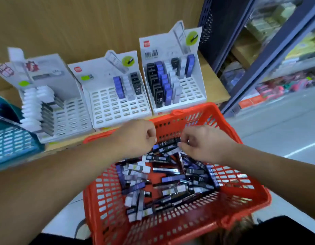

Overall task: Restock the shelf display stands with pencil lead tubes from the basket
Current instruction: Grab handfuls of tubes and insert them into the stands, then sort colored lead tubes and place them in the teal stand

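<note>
A red plastic basket (241, 206) sits in front of me, holding several loose pencil lead tubes (169, 181) in black, blue and white. My left hand (135, 137) hovers over the basket's far end, fingers curled round a few tubes (163, 146) that stick out to its right. My right hand (202, 144) pinches the other end of that same black bundle. Three white display stands stand on the wooden shelf: the left stand (64, 110), the middle stand (117, 103) and the right stand (176, 80), each partly filled with upright tubes.
A teal slotted tray (9, 144) lies at the far left of the shelf. A dark blue metal shelving unit (259, 50) with packaged goods rises on the right. Grey floor shows beyond the basket's right side. The shelf's wooden back panel stands behind the stands.
</note>
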